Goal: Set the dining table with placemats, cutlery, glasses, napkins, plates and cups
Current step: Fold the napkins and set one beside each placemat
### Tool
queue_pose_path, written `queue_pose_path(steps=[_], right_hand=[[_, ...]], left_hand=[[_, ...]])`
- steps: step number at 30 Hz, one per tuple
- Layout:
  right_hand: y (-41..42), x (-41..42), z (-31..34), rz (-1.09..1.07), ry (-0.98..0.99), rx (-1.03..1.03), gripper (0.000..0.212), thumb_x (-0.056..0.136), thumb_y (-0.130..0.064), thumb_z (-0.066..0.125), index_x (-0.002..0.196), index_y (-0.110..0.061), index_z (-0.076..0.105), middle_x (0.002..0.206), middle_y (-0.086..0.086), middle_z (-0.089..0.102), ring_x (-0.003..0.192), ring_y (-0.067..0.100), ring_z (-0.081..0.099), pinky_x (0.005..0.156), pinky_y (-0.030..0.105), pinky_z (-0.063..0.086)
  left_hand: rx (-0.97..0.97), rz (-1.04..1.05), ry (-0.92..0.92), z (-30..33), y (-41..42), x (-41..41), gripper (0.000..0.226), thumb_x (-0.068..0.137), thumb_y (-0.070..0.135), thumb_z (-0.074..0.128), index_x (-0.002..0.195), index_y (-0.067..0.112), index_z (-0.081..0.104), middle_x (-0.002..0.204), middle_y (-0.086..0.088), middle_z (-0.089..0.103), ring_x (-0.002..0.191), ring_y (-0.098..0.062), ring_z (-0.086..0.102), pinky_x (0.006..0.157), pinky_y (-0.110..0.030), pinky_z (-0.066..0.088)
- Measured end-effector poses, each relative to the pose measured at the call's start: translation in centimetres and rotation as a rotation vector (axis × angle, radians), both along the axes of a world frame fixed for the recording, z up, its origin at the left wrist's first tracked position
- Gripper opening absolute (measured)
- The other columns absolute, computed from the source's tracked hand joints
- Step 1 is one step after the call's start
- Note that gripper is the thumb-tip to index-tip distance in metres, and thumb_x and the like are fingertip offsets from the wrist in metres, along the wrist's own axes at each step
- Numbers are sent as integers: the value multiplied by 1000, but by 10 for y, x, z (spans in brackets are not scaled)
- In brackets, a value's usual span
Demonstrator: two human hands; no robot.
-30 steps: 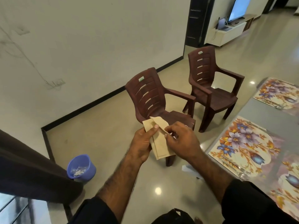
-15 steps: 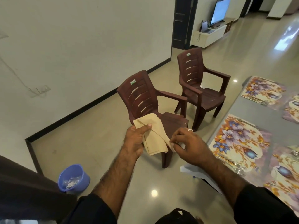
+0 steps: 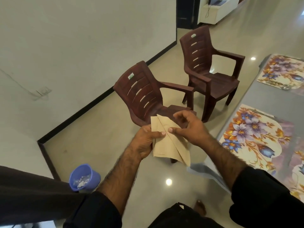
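Left grip: your left hand (image 3: 144,140) clamps the beige napkin (image 3: 171,142) along its left edge, thumb pressed flat on top beside the diagonal fold, fingers curled behind.
Right grip: your right hand (image 3: 189,129) pinches the same napkin from the right, thumb tip on the fold line just beside your left thumb, the other fingers curled loosely above the upper edge.
Napkin: held in the air between both hands, folded with a crease running from upper left to lower right; its lower corner hangs below your right wrist.
Behind the grip: a brown plastic chair (image 3: 148,96) stands on the floor directly beyond the napkin, and a second chair (image 3: 210,69) stands farther off to its right.
Right of the grip: the glass tabletop (image 3: 269,99) carries a floral placemat (image 3: 253,135) near your right forearm, with another placemat (image 3: 283,69) well beyond it; cutlery lies at that far mat's near edge, too blurred to name.
Below left of the grip: a blue bucket (image 3: 84,177) with scraps inside sits on the floor beside your left forearm.
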State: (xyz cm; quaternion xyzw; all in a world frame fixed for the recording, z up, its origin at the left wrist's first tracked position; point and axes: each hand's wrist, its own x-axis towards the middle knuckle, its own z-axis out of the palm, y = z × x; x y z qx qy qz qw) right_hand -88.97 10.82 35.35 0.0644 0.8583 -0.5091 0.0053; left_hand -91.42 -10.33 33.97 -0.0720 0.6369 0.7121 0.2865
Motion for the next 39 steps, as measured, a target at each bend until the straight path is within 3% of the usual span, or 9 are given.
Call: queue_pose_path(steps=[6,13,17,22,26,30,32,36,39], right_hand=[[22,-32,-15,75,20,22,40,80,-39,90,109,-35,64,111,-19,62,100,8,62,76,20,55],[35,-73,-10,379,91,303,69,85,-36,86,141,-53,50,134,-23,34,123,8,44,95,28,46],[32,-106,-10,472,107,478,41,89,-41,81,126,-51,66,154,-19,26,141,14,37,104,35,48],[22,-144,-3,348,31,533,30,87,-47,81,113,-45,66,155,-18,25,142,16,38,102,42,55],[12,-154,0,234,-1,555,30,83,-43,84,106,-40,65,147,-14,32,134,16,43,97,39,55],[17,-129,-10,133,-60,557,36,79,-44,86,110,-41,68,139,-15,38,126,13,45,98,34,49],[23,-107,-16,71,-120,534,29,79,-43,87,103,-38,72,135,-15,41,123,11,45,98,36,50],[45,-50,-31,-106,-178,413,19,75,-39,88,87,-35,74,127,-15,48,119,10,49,97,37,51],[58,5,-45,-320,-141,210,20,73,-28,91,84,-32,75,123,-15,60,118,6,58,100,27,48]], left_hand=[[-116,23,-38,-9,23,-33,40,95,3,75,133,7,67,123,-10,77,121,-38,69,105,-56,58],[-211,-158,-29,-12,27,-78,28,95,2,72,123,6,73,119,-12,78,117,-37,71,106,-56,57],[-174,-294,-1,-15,24,-122,29,94,-2,69,122,3,74,119,-17,77,116,-37,73,107,-56,56],[-186,-469,35,-13,15,-187,22,93,0,68,108,13,77,108,-12,80,100,-27,76,86,-43,61],[-135,-610,43,-19,18,-222,24,92,-6,64,111,5,75,108,-15,79,98,-28,77,83,-38,63],[-96,-811,17,-37,40,-225,32,81,-1,69,113,0,77,116,-27,75,107,-40,73,99,-52,56],[-93,-906,-20,-46,57,-216,30,84,-4,67,112,0,77,115,-26,76,104,-39,73,97,-51,56],[-143,-1001,-71,-57,89,-189,28,90,-9,64,116,-1,74,115,-22,78,106,-37,74,95,-49,59],[-244,-993,-68,-71,114,-166,23,90,-8,64,109,0,76,107,-22,79,103,-41,73,92,-51,60]])
